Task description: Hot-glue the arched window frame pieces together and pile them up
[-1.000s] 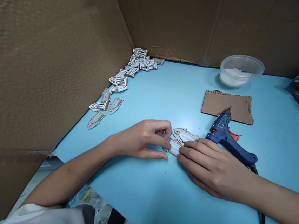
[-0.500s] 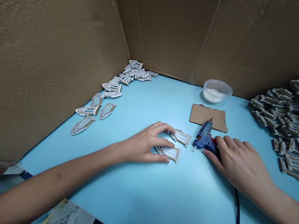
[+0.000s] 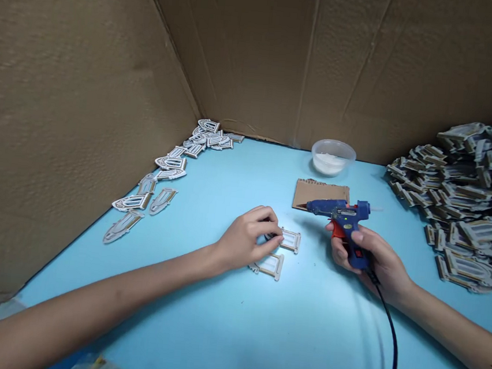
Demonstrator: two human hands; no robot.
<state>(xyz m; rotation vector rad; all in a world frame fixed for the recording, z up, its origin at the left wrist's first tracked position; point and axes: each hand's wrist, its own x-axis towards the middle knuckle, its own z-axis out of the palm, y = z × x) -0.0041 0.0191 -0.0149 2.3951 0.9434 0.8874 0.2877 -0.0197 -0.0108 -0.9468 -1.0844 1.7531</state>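
My right hand (image 3: pixel 365 257) grips the handle of a blue glue gun (image 3: pixel 333 209), held up off the table with its nozzle pointing left and a clear glue stick out of its back. My left hand (image 3: pixel 252 237) has its fingertips closed on the left end of an arched window-shaped piece (image 3: pixel 290 240), which lies on the blue table. Just below it, a second window-shaped piece (image 3: pixel 269 264) lies partly under the same hand.
Behind the glue gun lies a brown cardboard scrap (image 3: pixel 323 192). A clear bowl (image 3: pixel 332 158) with white material stands farther back. Similar pieces form a large pile (image 3: pixel 467 188) at right and a scattered row (image 3: pixel 170 162) along the left cardboard wall (image 3: pixel 83 105).
The glue gun has been lifted from the table and turned, its nozzle now leftward. My left fingers have drawn together on the upper piece. The whole view has shifted somewhat.
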